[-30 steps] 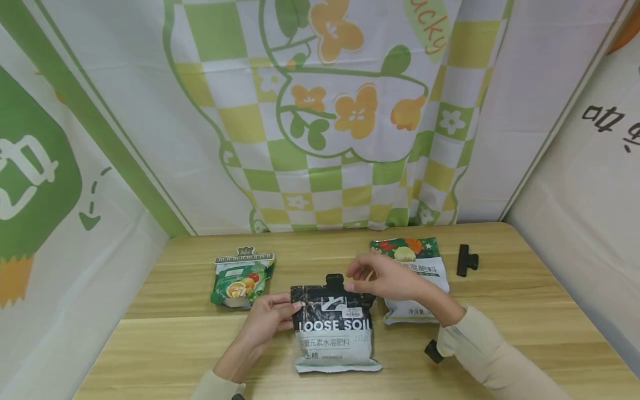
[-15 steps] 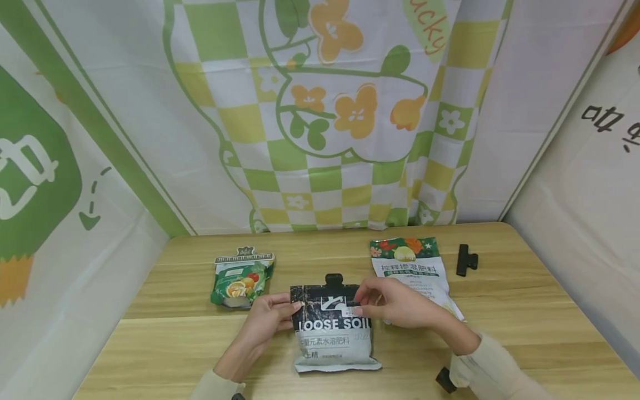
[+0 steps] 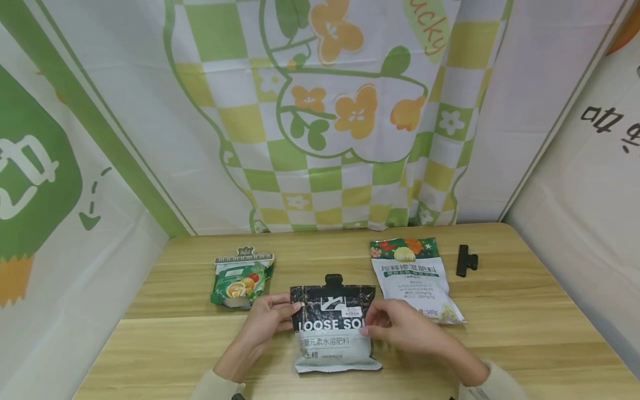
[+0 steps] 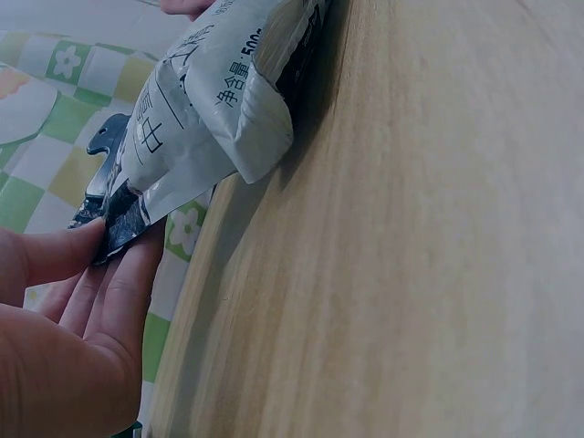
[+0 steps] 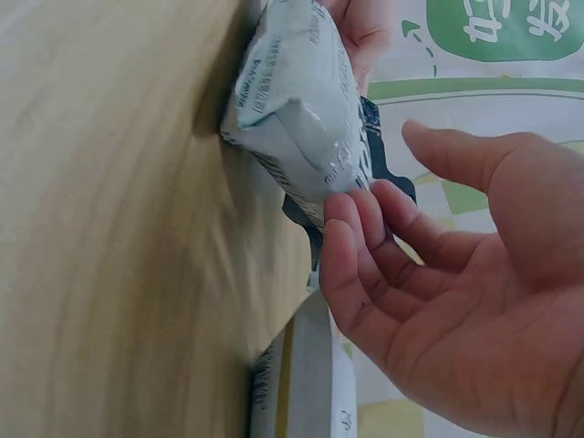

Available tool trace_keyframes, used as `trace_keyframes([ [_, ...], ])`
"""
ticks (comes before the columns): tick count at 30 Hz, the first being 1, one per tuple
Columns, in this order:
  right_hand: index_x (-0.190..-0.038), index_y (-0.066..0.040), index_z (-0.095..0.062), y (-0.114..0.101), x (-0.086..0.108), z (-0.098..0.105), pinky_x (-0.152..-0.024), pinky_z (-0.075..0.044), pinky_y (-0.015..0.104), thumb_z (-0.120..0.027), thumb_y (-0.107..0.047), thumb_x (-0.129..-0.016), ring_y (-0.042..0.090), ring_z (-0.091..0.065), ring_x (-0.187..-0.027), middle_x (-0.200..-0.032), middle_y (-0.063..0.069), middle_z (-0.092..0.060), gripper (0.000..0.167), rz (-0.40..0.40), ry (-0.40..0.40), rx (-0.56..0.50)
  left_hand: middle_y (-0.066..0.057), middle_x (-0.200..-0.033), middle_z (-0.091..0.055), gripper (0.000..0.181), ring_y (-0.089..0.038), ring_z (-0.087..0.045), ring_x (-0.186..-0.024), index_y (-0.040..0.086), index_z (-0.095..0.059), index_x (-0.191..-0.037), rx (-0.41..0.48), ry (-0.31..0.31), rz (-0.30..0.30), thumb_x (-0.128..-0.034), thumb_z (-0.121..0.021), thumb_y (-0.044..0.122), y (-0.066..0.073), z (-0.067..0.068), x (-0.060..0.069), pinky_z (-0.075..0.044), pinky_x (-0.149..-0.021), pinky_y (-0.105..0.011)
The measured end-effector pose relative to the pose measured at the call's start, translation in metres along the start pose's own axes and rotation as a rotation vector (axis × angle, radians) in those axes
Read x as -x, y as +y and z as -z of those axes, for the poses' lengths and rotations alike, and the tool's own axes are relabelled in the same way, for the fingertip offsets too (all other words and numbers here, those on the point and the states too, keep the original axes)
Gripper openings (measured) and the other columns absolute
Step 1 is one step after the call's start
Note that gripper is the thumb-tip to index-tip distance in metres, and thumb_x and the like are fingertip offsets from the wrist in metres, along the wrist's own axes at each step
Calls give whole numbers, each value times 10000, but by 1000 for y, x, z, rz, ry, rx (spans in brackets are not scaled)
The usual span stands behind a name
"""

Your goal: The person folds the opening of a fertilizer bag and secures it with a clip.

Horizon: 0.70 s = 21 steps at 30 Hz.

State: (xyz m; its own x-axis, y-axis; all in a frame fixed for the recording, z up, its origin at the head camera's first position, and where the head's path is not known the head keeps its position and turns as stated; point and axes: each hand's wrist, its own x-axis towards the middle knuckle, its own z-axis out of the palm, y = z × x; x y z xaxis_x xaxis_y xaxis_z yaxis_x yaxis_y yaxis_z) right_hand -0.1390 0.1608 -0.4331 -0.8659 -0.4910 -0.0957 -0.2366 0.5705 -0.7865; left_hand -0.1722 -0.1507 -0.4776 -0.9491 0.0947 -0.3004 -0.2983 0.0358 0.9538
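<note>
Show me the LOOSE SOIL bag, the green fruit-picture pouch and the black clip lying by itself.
LOOSE SOIL bag (image 3: 333,329), head view: middle of its front.
Green fruit-picture pouch (image 3: 242,284), head view: its printed front.
Lone black clip (image 3: 463,261), head view: its long bar.

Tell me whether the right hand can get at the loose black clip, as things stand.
Probably yes: the right hand only touches the LOOSE SOIL bag, and nothing covers the loose black clip. The controlled-release fertilizer bag lies partly between, but can likely be passed over.

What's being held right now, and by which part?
The left hand pinches the LOOSE SOIL bag by its upper left edge. The right hand appears to touch the bag's right side without gripping it.
</note>
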Motion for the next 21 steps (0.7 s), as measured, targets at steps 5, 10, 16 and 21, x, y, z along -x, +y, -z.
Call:
trace_keyframes([
  [5,-875,-159,-640,3,3,-3,-533,-445,200,-793,-378,-934,42,-521,-639,-753,-58,-603,273,-21,42,34,-102,-1004,-823,287,-130,-760,-797,-75,-696,-1210,-5,10,2,-945,-716,35,1,-1,-1,-653,-689,-238],
  [10,-819,-176,-653,-2,7,-10,-484,-426,197,-804,-378,-922,31,-511,-577,-680,-76,-607,272,-64,46,86,-97,-1004,-819,301,-140,-755,-795,-72,-690,-1217,-14,19,7,-940,-724,42,0,-1,-2,-655,-696,-247],
  [16,-794,-152,-633,-6,13,-23,-474,-407,205,-836,-351,-895,62,-493,-573,-669,-54,-588,301,-107,45,102,-79,-1002,-814,314,-140,-749,-802,-69,-684,-1219,-20,25,16,-939,-738,61,-4,1,-1,-652,-697,-249],
  [21,-914,-94,-612,-7,13,-31,-487,-385,219,-867,-334,-867,111,-499,-601,-695,-15,-573,353,-203,73,112,-91,-1014,-819,316,-135,-757,-807,-72,-685,-1221,-12,20,12,-943,-739,70,-3,0,-2,-655,-697,-248],
])
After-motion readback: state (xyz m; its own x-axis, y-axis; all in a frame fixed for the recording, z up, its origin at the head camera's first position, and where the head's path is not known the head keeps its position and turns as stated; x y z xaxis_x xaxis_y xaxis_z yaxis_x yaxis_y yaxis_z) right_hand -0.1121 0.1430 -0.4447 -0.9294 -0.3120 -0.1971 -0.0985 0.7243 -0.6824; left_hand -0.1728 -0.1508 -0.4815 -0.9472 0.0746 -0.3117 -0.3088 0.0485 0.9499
